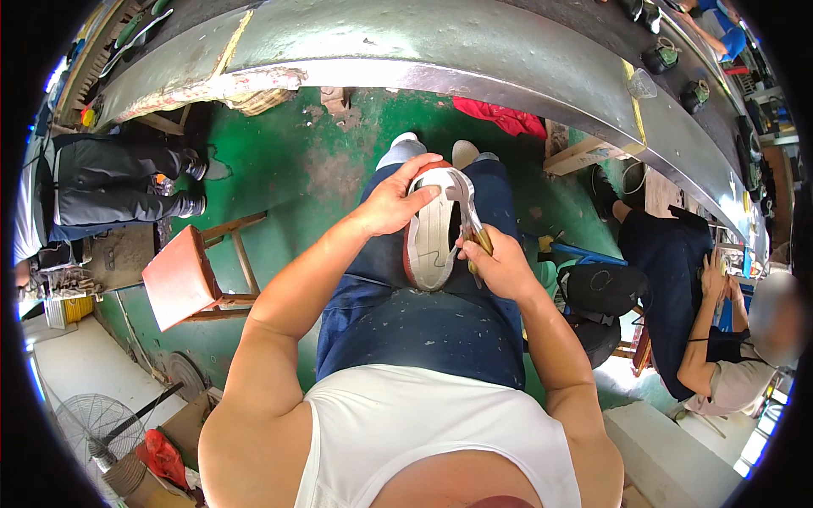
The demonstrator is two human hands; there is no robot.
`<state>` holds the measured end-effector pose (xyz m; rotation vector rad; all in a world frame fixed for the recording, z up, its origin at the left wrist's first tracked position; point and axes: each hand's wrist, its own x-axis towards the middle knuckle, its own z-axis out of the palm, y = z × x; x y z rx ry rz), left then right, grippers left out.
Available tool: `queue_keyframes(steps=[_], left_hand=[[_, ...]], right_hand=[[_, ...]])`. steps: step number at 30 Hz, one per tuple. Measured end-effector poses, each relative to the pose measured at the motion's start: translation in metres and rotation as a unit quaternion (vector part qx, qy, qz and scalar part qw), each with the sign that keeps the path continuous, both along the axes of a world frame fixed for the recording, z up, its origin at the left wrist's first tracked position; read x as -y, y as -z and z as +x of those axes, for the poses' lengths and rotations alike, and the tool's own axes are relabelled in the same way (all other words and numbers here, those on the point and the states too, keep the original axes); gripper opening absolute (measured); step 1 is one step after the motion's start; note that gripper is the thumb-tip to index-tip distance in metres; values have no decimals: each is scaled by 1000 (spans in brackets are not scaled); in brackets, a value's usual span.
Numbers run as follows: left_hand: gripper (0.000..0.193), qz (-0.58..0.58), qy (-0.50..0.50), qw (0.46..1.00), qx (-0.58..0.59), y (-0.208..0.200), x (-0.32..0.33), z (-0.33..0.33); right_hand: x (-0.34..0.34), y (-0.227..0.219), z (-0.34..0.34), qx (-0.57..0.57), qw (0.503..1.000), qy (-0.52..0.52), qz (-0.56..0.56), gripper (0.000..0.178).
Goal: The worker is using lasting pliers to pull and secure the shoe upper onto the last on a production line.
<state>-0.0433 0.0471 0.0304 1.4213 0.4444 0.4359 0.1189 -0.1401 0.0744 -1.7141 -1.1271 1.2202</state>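
A shoe (434, 241) lies bottom up across my lap, its pale underside facing me and a red-brown edge showing along the left and at the toe. My left hand (394, 203) grips it at the toe end, with the thumb over the underside and the fingers round the outer side. In my right hand (501, 261) is a pair of metal pliers (467, 207) with yellowish handles. Their head is at the right edge of the shoe near the toe; whether the jaws pinch anything I cannot tell. A dark thread-like line curls near the shoe's heel end.
A long metal-edged workbench (356, 76) curves across the front. An orange-topped stool (182, 275) stands left, near a person in dark trousers (110, 178). Another person (677, 288) sits working at right beside a black bag (601, 289). A fan (102, 432) stands at lower left.
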Motion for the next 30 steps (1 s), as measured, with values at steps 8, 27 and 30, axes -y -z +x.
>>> queue_keyframes(steps=[8,27,30], left_hand=[[40,-51,-31,998,-9,13,1,2],[37,-38,-90,993,-69,-9,7,3],[42,-15,-63,995,-72,-18,5,7]], right_hand=[[-9,-4,14,125,991,-45,-22,24],[0,-73,9,16,992,-37,-116,28],[-9,-37,-1,150,988,12,41,33]])
